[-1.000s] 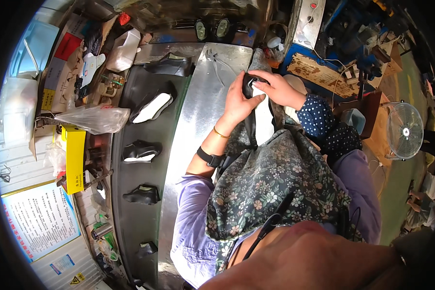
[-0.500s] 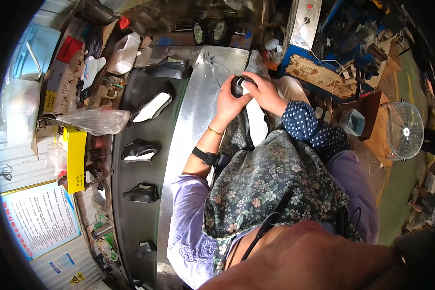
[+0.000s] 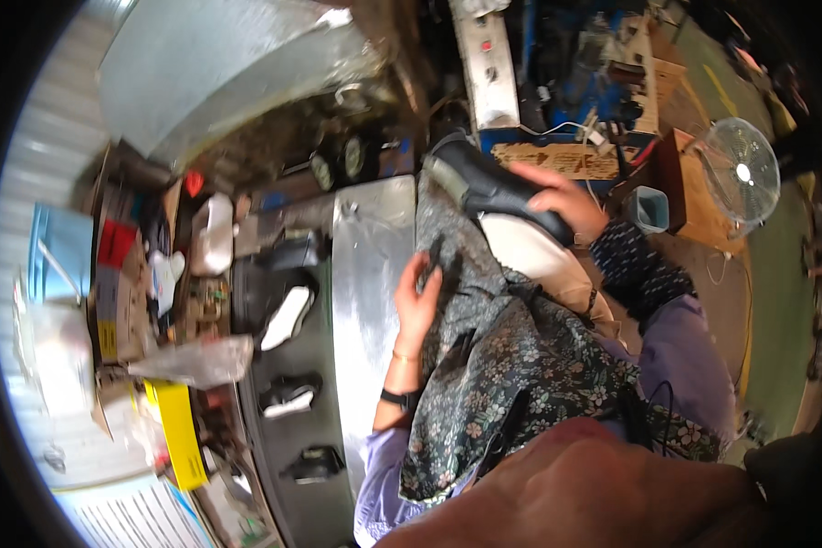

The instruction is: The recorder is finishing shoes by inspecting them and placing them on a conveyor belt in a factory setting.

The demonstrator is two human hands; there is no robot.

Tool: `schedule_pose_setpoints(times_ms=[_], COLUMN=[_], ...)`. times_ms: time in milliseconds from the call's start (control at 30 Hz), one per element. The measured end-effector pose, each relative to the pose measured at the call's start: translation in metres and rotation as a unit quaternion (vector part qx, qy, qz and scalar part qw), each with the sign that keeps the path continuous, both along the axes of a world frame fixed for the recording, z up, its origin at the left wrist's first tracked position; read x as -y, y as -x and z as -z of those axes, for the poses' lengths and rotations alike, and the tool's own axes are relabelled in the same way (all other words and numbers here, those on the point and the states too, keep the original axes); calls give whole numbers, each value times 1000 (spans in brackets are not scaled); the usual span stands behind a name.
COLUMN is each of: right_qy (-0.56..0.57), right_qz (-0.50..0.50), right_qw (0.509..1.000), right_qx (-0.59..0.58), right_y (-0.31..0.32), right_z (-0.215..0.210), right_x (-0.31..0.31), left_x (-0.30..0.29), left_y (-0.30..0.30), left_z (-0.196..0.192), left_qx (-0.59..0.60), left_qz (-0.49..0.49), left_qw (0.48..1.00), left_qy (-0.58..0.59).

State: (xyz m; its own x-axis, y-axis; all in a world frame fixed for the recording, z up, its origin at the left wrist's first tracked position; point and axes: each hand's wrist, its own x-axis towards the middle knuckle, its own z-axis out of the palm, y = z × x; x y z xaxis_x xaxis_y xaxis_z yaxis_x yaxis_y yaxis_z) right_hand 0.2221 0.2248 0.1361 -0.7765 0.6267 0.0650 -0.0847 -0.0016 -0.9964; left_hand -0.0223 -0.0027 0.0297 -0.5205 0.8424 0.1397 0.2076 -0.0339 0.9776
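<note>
My right hand (image 3: 571, 203) is closed around one end of a black shoe (image 3: 498, 187), which I hold out over my lap to the right. The shoe's dark upper shows; its white underside is hidden. My left hand (image 3: 416, 297) is apart from the shoe, its fingers loosely bent and spread, with nothing seen in them. It hovers by the edge of the shiny metal bench (image 3: 370, 265), beside my floral apron (image 3: 484, 384).
Left of the bench, a dark conveyor belt (image 3: 279, 457) carries several black shoes, among them one with a white sole (image 3: 289, 315). Beyond stand a yellow box (image 3: 178, 434) and a clear plastic bag (image 3: 196, 361). To the right are a plastic bin (image 3: 648, 210) and a fan (image 3: 740, 173).
Both hands were on the shoe with its white sole showing. My left hand has let go and drawn back; my right hand has swung the shoe rightward and turned it. The view has shifted.
</note>
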Motion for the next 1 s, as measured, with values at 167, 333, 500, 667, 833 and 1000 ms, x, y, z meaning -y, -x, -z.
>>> schedule_pose_setpoints(times_ms=[167,333,500,667,833,1000], right_qy=[-421,-483,-480,-482,-474,-526], right_qz=[307,431,413,388,389,435], right_qw=[849,740,723,683,667,606], right_qx=[89,184,277,388,424,409], right_y=[-62,-104,-120,-96,-105,-102], right_z=[-63,-79,-98,-117,-87,-60], right_x=[-142,-270,-311,-312,-305,-294], left_x=[25,21,12,5,5,-1], left_y=[-14,-20,-22,-26,-36,-46], left_z=[37,38,38,34,16,2], left_qx=[13,-48,-47,0,-22,18], left_qz=[-6,-7,-14,-36,-10,-16], left_qw=[998,991,996,997,990,989], left_qy=[68,127,81,68,142,146])
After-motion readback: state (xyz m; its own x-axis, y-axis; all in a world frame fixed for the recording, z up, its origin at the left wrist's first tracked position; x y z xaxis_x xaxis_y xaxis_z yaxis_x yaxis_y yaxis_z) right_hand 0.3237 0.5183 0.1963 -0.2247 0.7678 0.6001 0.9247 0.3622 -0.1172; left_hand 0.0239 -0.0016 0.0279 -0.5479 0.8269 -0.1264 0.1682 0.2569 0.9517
